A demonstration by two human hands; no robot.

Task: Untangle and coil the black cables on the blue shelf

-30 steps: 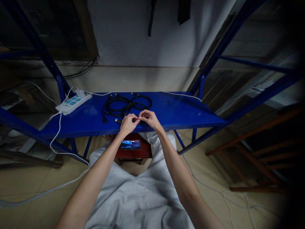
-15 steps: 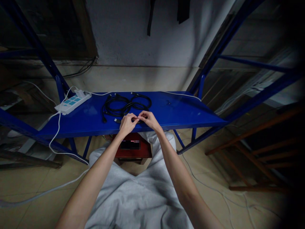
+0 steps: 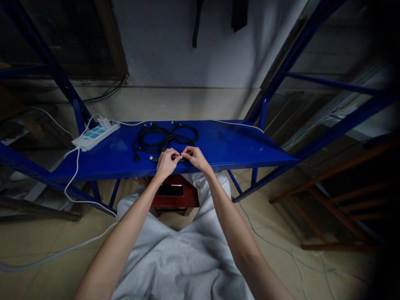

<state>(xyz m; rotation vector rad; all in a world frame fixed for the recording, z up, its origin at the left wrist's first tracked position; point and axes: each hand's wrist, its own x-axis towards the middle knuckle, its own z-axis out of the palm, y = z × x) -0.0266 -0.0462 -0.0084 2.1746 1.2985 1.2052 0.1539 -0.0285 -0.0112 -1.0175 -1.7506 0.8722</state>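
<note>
My left hand (image 3: 168,161) and my right hand (image 3: 194,158) meet over the front edge of the blue shelf (image 3: 237,146). Thumbs and fingertips are pinched together, almost touching each other. Whatever is between them is too small and too hidden to name. Part of a dark cable shows just beneath the fingers. Behind my hands lie coiled black cables (image 3: 150,146), looped over one another with their plugs toward the back. A light-coloured USB-like plug (image 3: 153,158) rests beside my left hand.
A white power strip (image 3: 93,136) with blue sockets sits on the shelf's left end; its white cord (image 3: 76,166) hangs in front. Small black bits (image 3: 221,135) lie at right. Below, a phone (image 3: 171,190) rests on a red stool (image 3: 187,202) between my knees.
My right hand has shifted very slightly; both hands keep their pinch in the same spot. The cables have not moved.
</note>
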